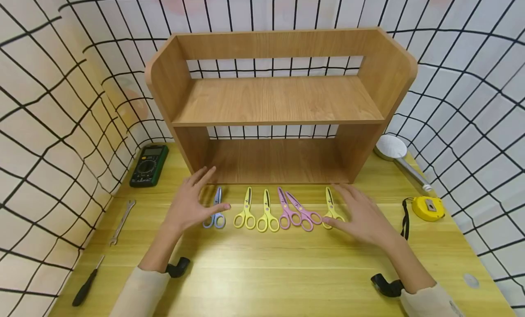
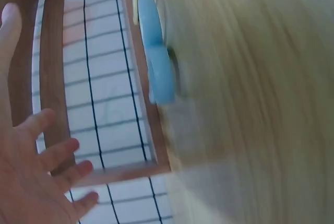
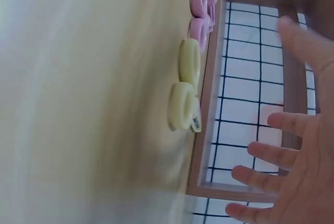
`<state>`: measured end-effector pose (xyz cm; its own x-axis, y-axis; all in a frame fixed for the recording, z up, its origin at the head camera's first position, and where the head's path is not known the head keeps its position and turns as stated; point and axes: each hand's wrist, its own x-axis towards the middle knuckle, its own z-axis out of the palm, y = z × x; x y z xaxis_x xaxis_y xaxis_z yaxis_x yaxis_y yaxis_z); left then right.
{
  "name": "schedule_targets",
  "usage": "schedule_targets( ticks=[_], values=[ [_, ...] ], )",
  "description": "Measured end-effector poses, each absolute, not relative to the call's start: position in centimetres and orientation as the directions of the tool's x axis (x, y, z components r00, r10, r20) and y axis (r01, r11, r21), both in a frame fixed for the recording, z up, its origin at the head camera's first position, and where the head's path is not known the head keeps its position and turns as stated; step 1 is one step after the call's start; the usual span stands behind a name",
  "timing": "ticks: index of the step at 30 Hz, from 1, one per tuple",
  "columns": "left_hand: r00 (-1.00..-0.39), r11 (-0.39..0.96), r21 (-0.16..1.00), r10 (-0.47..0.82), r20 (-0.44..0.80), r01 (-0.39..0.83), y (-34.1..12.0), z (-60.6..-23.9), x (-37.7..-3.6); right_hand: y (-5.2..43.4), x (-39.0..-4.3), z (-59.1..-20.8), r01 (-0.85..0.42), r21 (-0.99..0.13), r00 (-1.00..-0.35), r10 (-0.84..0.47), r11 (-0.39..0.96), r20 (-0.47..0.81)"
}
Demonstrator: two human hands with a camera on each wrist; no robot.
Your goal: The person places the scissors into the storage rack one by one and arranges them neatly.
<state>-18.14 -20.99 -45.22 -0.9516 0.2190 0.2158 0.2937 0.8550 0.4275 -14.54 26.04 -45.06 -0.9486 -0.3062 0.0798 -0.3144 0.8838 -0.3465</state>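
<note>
**Open hands over a tight row of scissors**

Both hands hovered flat, holding nothing: the left hand (image 1: 193,205) by the blue scissors (image 1: 215,210), the right hand (image 1: 361,214) over the end yellow scissors (image 1: 330,209), before the shelf (image 1: 279,102). A careless sweep could have knocked neighbouring pairs askew.

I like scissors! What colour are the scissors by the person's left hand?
Blue scissors, seen best in the head view.

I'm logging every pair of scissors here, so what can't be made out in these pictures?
- Head view: right hand covers part of the rightmost yellow scissors.
- Head view: left hand hides part of the blue scissors.
- Left wrist view: blue scissors blurred, blades unseen.
- Right wrist view: pink scissors cut off by the top edge.
</note>
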Motion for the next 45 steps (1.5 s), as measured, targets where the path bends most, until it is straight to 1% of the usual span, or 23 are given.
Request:
schedule_targets(
  ticks=[4,9,11,13,16,19,23,30,38,41,45],
  values=[
    [-0.96,0.782,0.572,0.119,0.254,0.248,-22.4,-45.3,-18.6,26.7,-13.8,-45.8,-0.275,-0.424,-0.959,-0.276,0.863,0.059],
    [-0.945,0.632,0.738,-0.023,0.326,0.239,-23.5,-45.6,-19.3,27.6,-13.0,-46.6,-0.232,-0.504,-0.969,-0.242,0.832,0.046],
    [-0.933,0.566,0.789,-0.095,0.348,0.238,-23.7,-45.8,-19.5,27.8,-12.7,-47.0,-0.229,-0.518,-0.97,-0.238,0.824,0.049],
    [-0.921,0.529,0.818,-0.157,0.357,0.227,-23.9,-46.0,-19.8,27.9,-12.6,-47.4,-0.226,-0.526,-0.97,-0.238,0.82,0.044],
    [-0.914,0.502,0.844,-0.223,0.339,0.191,-24.0,-46.1,-20.3,27.9,-12.5,-47.8,-0.23,-0.53,-0.968,-0.247,0.816,0.04],
    [-0.916,0.496,0.856,-0.261,0.306,0.144,-24.1,-46.2,-20.9,27.8,-12.6,-48.1,-0.243,-0.524,-0.965,-0.259,0.816,0.045],
    [-0.911,0.485,0.867,-0.295,0.287,0.115,-24.1,-46.5,-21.7,27.4,-12.8,-48.4,-0.249,-0.525,-0.964,-0.261,0.814,0.052],
    [-0.878,0.504,0.858,-0.361,0.314,0.1,-24.2,-46.9,-22.5,26.8,-13.1,-48.0,-0.182,-0.572,-0.977,-0.214,0.799,0.012],
    [-0.862,0.486,0.865,-0.377,0.338,0.126,-24.3,-47.2,-22.8,26.9,-13.0,-47.3,-0.047,-0.694,-0.985,-0.151,0.719,-0.089],
    [-0.863,0.468,0.874,-0.382,0.33,0.127,-24.3,-47.3,-22.8,26.8,-12.9,-46.9,-0.018,-0.715,-0.99,-0.115,0.699,-0.088],
    [-0.866,0.45,0.884,-0.382,0.321,0.129,-24.4,-47.4,-22.8,26.4,-12.5,-45.3,-0.016,-0.775,-0.993,-0.101,0.632,-0.061]
  ],
)
